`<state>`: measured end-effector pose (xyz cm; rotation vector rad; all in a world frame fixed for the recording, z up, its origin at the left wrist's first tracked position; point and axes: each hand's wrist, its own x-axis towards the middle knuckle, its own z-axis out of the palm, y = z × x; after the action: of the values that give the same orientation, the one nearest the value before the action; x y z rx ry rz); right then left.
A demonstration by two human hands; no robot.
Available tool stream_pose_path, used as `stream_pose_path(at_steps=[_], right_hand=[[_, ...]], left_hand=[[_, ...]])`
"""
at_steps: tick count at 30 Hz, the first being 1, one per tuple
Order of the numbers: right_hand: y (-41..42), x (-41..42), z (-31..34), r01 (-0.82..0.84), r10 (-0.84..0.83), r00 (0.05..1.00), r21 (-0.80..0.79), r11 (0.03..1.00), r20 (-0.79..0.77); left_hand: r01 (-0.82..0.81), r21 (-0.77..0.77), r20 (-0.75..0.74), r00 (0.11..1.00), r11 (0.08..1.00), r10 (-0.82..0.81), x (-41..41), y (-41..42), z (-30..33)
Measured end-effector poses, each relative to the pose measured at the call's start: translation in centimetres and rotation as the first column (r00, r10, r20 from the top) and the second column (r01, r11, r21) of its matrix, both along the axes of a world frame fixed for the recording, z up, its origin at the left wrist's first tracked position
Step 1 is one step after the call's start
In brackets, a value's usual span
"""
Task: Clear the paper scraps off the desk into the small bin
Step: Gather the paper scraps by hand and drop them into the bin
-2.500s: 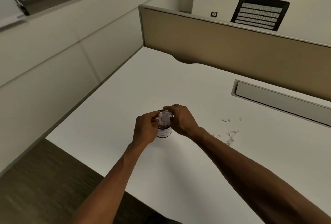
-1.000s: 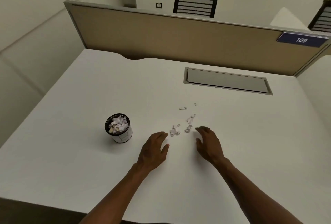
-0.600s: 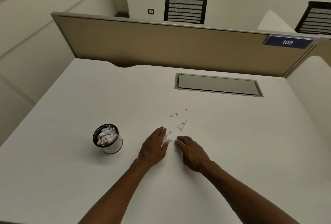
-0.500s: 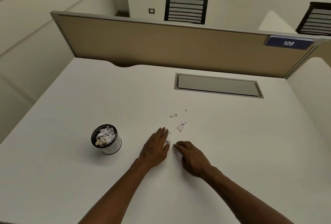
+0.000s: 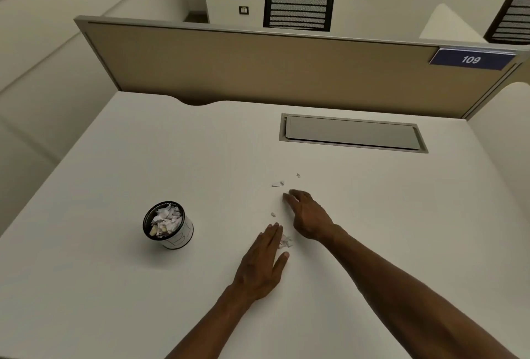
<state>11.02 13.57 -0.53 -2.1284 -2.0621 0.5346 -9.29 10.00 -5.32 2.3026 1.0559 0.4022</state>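
Left hand [image 5: 265,265] flat, grip empty | right hand [image 5: 308,216] grip spread over paper scraps [image 5: 285,241] | small bin [image 5: 168,225] at 9 o'clock on tabletop [image 5: 143,287]

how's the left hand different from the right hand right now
The left hand lies flat, fingers together, its edge against a small heap of scraps; the right hand is arched, fingers curled down onto the desk. The left hand sits nearer the person and the bin; the right hand reaches farther out, toward the loose scrap. Neither visibly holds anything.
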Motion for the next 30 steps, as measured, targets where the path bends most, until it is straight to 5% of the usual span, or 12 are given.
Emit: stream_pose_path(at_steps=[4, 9, 16, 22, 25, 30], right_hand=[[-2.4, -1.5, -1.0, -0.129, 0.127, 0.991, 0.029, 0.991, 0.051], [-3.5, -2.7, -0.9, -0.148, 0.148, 0.989, 0.028, 0.989, -0.001], [-0.2, -3.6, -0.1, -0.245, 0.242, 0.969, 0.047, 0.968, 0.046], [-3.1, -4.3, -1.5, -0.231, 0.228, 0.973, 0.148, 0.961, 0.04], [-0.4, -3.5, -0.9, -0.071, 0.068, 0.997, 0.189, 0.979, 0.022], [4.9, -0.8, -0.6, -0.071, 0.069, 0.996, 0.03, 0.997, 0.063]], left_hand=[[-0.141, -0.104, 0.103, 0.983, 0.985, 0.152, -0.4, 1.2, 0.8], [-0.184, -0.052, 0.043, 0.982, 0.981, 0.187, -1.2, 3.8, 0.7], [-0.154, 0.188, -0.095, 0.98, 0.97, 0.174, -2.7, 6.1, -0.8], [-0.108, 0.251, -0.128, 0.981, 0.962, 0.144, -3.6, 6.5, -2.5], [-0.115, 0.253, -0.124, 0.981, 0.961, 0.15, -3.4, 6.4, -2.4], [-0.113, 0.245, -0.107, 0.984, 0.963, 0.142, -3.5, 6.3, -2.4]])
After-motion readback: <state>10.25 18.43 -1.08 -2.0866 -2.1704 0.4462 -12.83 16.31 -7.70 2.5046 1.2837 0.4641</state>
